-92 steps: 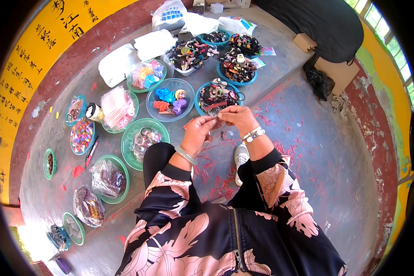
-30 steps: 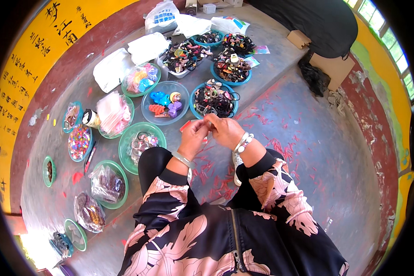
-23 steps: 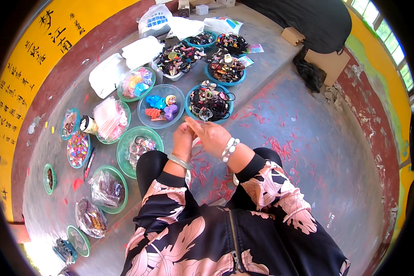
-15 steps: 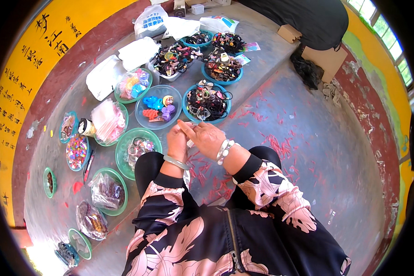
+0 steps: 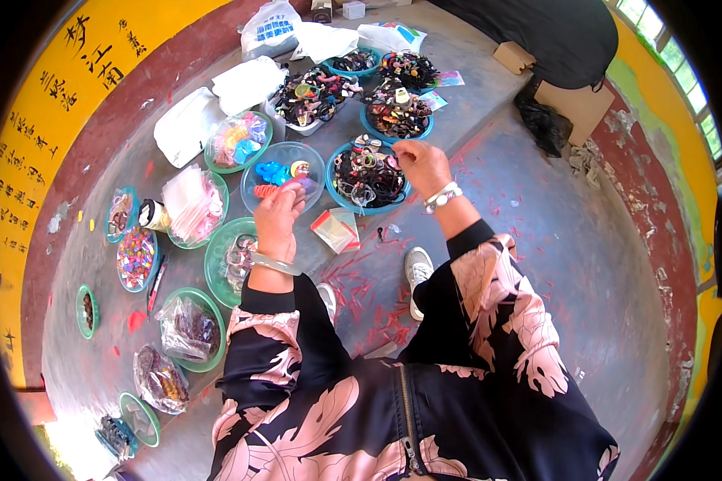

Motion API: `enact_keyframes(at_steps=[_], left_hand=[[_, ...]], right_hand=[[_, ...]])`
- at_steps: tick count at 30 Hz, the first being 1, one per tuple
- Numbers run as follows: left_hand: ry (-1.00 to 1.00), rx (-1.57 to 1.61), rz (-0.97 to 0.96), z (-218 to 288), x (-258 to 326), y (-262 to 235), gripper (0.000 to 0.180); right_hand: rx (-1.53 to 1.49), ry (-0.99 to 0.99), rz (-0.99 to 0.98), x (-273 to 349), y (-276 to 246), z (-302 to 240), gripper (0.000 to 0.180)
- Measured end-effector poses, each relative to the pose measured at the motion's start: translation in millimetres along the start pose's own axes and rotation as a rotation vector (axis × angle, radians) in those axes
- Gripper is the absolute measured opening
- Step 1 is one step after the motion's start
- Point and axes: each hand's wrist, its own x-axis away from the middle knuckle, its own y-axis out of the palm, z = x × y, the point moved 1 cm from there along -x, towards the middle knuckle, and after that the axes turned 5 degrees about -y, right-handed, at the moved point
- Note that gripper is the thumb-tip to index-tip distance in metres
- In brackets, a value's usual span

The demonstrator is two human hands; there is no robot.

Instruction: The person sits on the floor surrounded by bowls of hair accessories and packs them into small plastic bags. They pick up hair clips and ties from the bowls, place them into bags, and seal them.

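Note:
My left hand (image 5: 277, 218) is closed, fingertips together, over the near rim of a clear bowl (image 5: 322, 195). Whatever it may hold is too small to make out. In that bowl lie a blue piece (image 5: 273, 173) and an orange coiled piece (image 5: 265, 191). My right hand (image 5: 425, 170) is raised at the right edge of a blue basket (image 5: 334, 189) heaped with dark hair ties (image 5: 369, 178). Its thumb and fingers are pinched, and anything between them cannot be made out. Between my hands, a small red-edged packet (image 5: 336, 231) rests on the grey surface.
Two more baskets of hair ties and trinkets (image 5: 399, 112) stand beyond. At left are a green bowl of pale pink bags (image 5: 194, 205), a bowl of colourful small pieces (image 5: 136, 258) and bagged brown items (image 5: 189, 329). Red scraps (image 5: 389, 321) litter the floor around my shoes (image 5: 418, 276).
My hands, together before, have parted: the left went left and slightly nearer, the right went right and farther out. The packet and my shoes now show between my arms.

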Motion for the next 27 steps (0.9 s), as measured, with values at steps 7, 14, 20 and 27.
enact_keyframes(at_steps=[7, 14, 20, 27], left_hand=[[-0.098, 0.068, -0.040, -15.2, -12.3, 5.4, 0.020], [-0.114, 0.046, -0.061, -21.0, -20.9, 11.3, 0.020], [-0.118, 0.034, -0.073, -20.7, -21.9, 16.7, 0.019], [-0.120, 0.049, -0.087, -21.3, -22.3, 22.4, 0.019]], right_hand=[[0.329, 0.203, -0.509, 10.4, 35.0, 92.3, 0.020], [0.479, 0.231, -0.681, 20.9, 64.8, 121.5, 0.027], [0.525, 0.030, -0.768, 18.6, 80.5, 126.0, 0.025], [0.735, -0.090, -0.848, 18.1, 95.7, 138.0, 0.020]])
